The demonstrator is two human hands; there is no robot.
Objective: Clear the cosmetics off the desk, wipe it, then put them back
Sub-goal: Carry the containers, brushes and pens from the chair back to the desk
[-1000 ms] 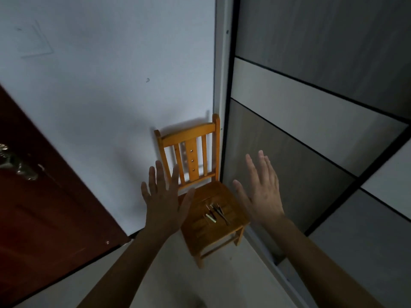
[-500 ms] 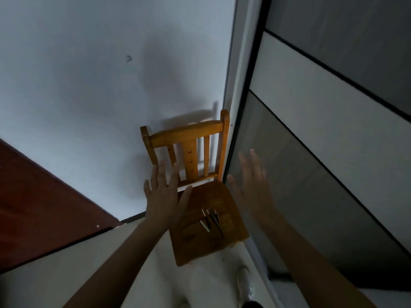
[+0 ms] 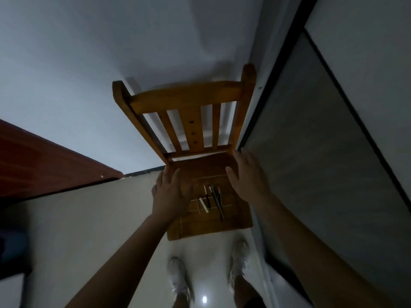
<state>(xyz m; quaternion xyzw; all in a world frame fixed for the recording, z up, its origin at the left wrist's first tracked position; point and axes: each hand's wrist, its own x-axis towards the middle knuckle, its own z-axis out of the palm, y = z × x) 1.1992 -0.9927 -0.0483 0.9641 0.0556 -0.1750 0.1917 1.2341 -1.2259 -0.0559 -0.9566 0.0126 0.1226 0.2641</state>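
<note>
Both hands open over the chair seat, cosmetics between them.

Noted left hand (image 3: 171, 194) flat, fingers straight and spread, holding nothing, at left edge of chair (image 3: 186, 98) seat; cannot tell contact with the wood. Noted right hand (image 3: 246, 176) likewise spread and empty, at right rear of seat. Logged cosmetics (image 3: 210, 200), thin sticks plus a white tube, loose mid-seat, untouched. Probable step: collecting them. Advise closing in from both sides, gathering one bundle, staying low to prevent rolling off the front edge. Wall (image 3: 89, 74) behind chair, cabinet panel (image 3: 322, 152) just right.
</note>
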